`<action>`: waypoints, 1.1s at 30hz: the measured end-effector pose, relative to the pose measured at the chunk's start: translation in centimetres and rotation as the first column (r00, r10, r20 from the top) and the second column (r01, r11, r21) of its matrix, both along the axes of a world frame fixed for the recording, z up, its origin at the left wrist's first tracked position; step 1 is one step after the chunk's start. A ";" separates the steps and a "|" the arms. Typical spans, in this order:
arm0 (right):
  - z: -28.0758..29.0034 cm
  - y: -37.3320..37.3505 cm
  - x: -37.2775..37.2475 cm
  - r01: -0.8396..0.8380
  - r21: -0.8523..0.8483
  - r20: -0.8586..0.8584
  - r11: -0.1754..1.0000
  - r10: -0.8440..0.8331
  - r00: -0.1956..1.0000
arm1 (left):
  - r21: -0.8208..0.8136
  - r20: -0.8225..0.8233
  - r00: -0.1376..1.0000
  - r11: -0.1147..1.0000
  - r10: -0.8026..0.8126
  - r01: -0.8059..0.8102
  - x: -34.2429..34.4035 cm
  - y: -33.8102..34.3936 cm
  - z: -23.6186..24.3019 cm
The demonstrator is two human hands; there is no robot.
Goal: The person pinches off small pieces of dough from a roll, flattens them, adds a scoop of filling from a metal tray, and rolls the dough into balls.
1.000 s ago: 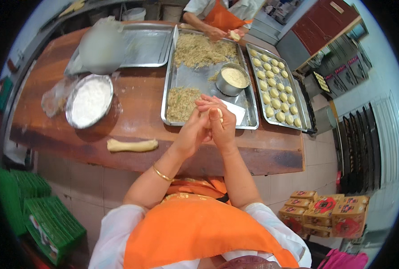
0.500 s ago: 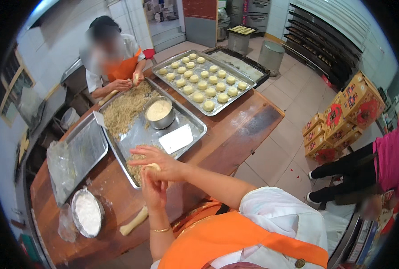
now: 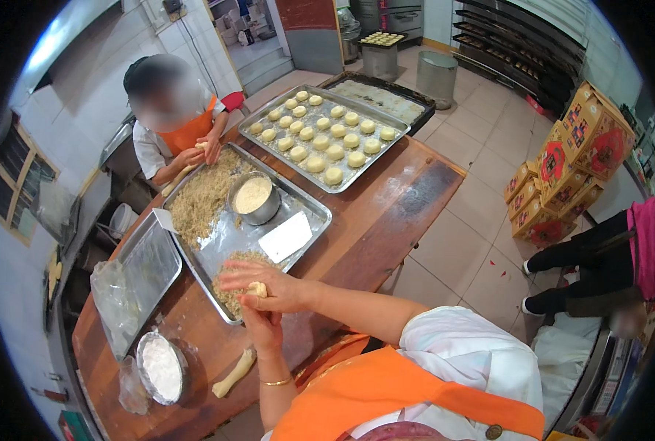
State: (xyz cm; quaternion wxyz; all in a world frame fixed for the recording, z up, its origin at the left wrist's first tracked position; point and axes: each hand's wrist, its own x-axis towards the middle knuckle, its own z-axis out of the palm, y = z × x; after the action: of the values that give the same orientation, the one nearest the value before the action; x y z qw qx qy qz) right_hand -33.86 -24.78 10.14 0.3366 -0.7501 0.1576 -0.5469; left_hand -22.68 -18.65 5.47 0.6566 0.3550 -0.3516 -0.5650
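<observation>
In front of me, over the near end of a metal tray (image 3: 315, 235), my two hands work on a small pale piece of dough (image 3: 257, 289). My left hand (image 3: 261, 323), with a bracelet at its wrist, grips the dough from below with bent fingers. From the right, my right hand (image 3: 272, 285) closes round its upper side, thumb and palm against the dough, other fingers stretched to the left. Crumbly brown filling (image 3: 228, 294) lies in the tray just beyond my hands. A pale dough roll (image 3: 233, 373) rests on the table near my left forearm.
Across the wooden table (image 3: 386, 228), a co-worker's hands (image 3: 198, 154) shape dough. The tray also holds a metal bowl (image 3: 255, 202) and a white scraper (image 3: 285, 237). Beyond it is a tray of round cakes (image 3: 320, 173). A flour bowl (image 3: 162, 367) stands left; stacked boxes (image 3: 563, 173) stand right.
The view has shifted a little. My hands are still together round the dough, turned slightly so that more of it shows between them.
</observation>
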 end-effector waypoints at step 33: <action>1.2 0.5 -0.8 -0.234 0.228 0.110 0.945 0.213 0.971 | -0.071 0.251 0.967 0.997 0.036 -0.018 -0.4 1.1 0.6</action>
State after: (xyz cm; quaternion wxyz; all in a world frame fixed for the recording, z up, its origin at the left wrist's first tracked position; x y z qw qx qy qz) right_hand -34.70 -24.30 11.34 0.4908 -0.6934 0.1221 -0.5133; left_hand -23.12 -17.50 6.12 0.6261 0.4060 -0.4464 -0.4939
